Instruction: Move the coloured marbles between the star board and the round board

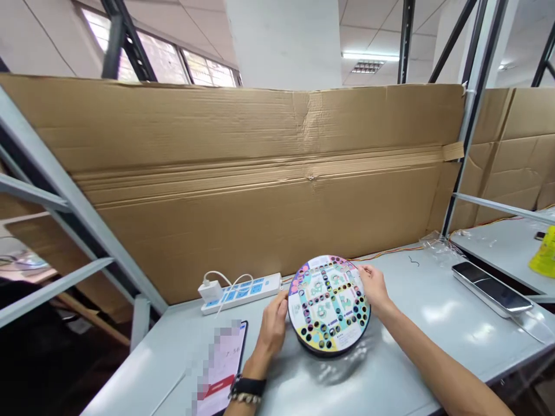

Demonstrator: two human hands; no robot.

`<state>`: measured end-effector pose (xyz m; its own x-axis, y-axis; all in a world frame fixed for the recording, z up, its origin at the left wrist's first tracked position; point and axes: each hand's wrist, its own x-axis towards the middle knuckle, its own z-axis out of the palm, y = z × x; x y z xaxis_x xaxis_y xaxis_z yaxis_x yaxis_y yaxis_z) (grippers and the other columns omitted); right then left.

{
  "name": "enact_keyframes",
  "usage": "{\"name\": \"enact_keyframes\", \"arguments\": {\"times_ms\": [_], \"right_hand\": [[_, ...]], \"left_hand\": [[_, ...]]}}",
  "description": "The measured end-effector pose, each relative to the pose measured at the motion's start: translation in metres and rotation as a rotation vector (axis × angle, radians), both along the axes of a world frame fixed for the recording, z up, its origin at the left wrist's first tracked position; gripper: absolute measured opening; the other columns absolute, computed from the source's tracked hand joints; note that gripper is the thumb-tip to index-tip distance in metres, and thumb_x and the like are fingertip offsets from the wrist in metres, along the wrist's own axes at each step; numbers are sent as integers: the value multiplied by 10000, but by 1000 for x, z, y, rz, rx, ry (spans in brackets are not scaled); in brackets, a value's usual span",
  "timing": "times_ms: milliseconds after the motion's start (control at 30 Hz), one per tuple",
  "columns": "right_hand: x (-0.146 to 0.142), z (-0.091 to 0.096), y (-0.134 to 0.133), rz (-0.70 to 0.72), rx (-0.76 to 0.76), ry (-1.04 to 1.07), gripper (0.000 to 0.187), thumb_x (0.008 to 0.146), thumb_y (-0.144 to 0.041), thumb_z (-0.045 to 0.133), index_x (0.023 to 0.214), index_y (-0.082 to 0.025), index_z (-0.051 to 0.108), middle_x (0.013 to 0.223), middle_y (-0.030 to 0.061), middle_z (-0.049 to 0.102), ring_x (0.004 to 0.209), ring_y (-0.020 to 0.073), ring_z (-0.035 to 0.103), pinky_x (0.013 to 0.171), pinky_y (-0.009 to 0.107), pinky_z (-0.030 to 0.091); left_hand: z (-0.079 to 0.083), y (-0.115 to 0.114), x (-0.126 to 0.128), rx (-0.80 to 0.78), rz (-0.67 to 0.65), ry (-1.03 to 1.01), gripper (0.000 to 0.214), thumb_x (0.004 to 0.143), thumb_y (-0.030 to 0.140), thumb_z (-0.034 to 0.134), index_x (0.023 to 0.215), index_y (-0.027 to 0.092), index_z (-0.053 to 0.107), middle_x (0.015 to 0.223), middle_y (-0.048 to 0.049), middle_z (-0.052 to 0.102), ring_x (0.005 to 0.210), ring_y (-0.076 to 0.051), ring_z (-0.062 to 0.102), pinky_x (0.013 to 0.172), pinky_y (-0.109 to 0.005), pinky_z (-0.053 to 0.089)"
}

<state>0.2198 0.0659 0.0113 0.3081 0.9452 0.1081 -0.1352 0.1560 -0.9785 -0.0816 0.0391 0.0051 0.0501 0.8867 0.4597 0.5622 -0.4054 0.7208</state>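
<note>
A round plastic board game [328, 306] with a colourful printed face and rings of dark holes lies on the pale grey table [437, 323], tilted up slightly. My left hand [271, 326] grips its near left edge, and my right hand [373, 287] grips its upper right edge, fingers over the rim. A black wristband and a beaded bracelet circle my left wrist. The disc's underside is hidden.
A white power strip [240, 292] with a plugged-in charger [210, 290] lies behind the disc. A smartphone [221, 370] with a blurred screen sits near my left wrist. A long dark-topped device [489, 288] lies at right. A cardboard wall [260, 190] backs the table.
</note>
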Motion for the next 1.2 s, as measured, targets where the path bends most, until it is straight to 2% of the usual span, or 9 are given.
{"name": "enact_keyframes", "arguments": {"times_ms": [200, 367, 500, 633, 767, 833, 933, 1067, 1200], "right_hand": [[-3, -49, 17, -48, -7, -282, 487, 859, -730, 631, 832, -250, 710, 853, 113, 787, 846, 321, 747, 860, 485, 630], [-7, -62, 17, -10, -21, -580, 265, 918, -423, 618, 1019, -238, 778, 1138, 132, 823, 1173, 340, 762, 1130, 515, 607], [-7, -52, 17, 144, -29, -858, 373, 1046, -264, 528, 1265, -212, 825, 1314, 142, 803, 1291, 314, 738, 1176, 481, 581], [-2, -29, 12, 375, -39, -1069, 491, 1148, -346, 498, 1506, -224, 811, 1542, 169, 766, 1449, 352, 681, 1261, 539, 522], [6, -14, 1, 520, -31, -1122, 671, 1132, -502, 588, 1751, -247, 642, 1904, 177, 482, 1739, 428, 437, 1403, 662, 364], [10, -11, -5, 578, -27, -1136, 764, 1089, -555, 665, 1786, -251, 607, 1941, 175, 415, 1782, 466, 369, 1433, 689, 310], [12, -10, -13, 620, -17, -1137, 866, 1025, -564, 758, 1799, -211, 593, 1947, 197, 386, 1776, 513, 376, 1443, 684, 309], [8, -12, -15, 574, -3, -1113, 771, 1040, -503, 753, 1749, -217, 658, 1929, 190, 425, 1743, 481, 450, 1440, 657, 331], [7, -13, -13, 552, -38, -1115, 750, 1036, -486, 766, 1743, -256, 670, 1934, 162, 430, 1746, 446, 451, 1447, 629, 325]], "left_hand": [[-1, 4, -4, -273, -10, 59, 700, 1034, 769, 451, 1103, 231, 893, 1009, -111, 903, 815, -308, 762, 837, -466, 679], [-13, 3, 3, -287, 54, 232, 621, 1028, 681, 502, 1281, 249, 869, 1170, -128, 883, 927, -311, 821, 977, -470, 689], [-21, 4, 4, -274, 108, 285, 563, 1095, 551, 459, 1402, 248, 821, 1325, -137, 878, 1113, -308, 868, 1085, -477, 688], [-24, 8, 2, -298, 146, 344, 486, 1100, 425, 474, 1343, 239, 850, 1329, -145, 913, 1179, -328, 885, 1103, -499, 695], [-26, 7, 2, -286, 125, 392, 524, 1120, 395, 444, 1431, 260, 843, 1465, -134, 883, 1350, -331, 836, 1189, -514, 664], [-28, 3, 2, -261, 50, 453, 563, 1130, 424, 462, 1576, 287, 776, 1634, -119, 802, 1486, -337, 765, 1258, -527, 626], [-31, -2, 0, -246, -43, 578, 669, 1113, 515, 571, 1738, 287, 644, 1816, -140, 646, 1627, -389, 655, 1348, -555, 558], [-34, -2, 0, -314, -58, 623, 762, 1135, 564, 540, 1831, 255, 516, 1888, -163, 546, 1719, -399, 559, 1416, -589, 475], [-35, 1, 0, -301, -62, 602, 755, 1128, 582, 541, 1824, 290, 524, 1871, -147, 576, 1709, -387, 570, 1416, -609, 467]]}}
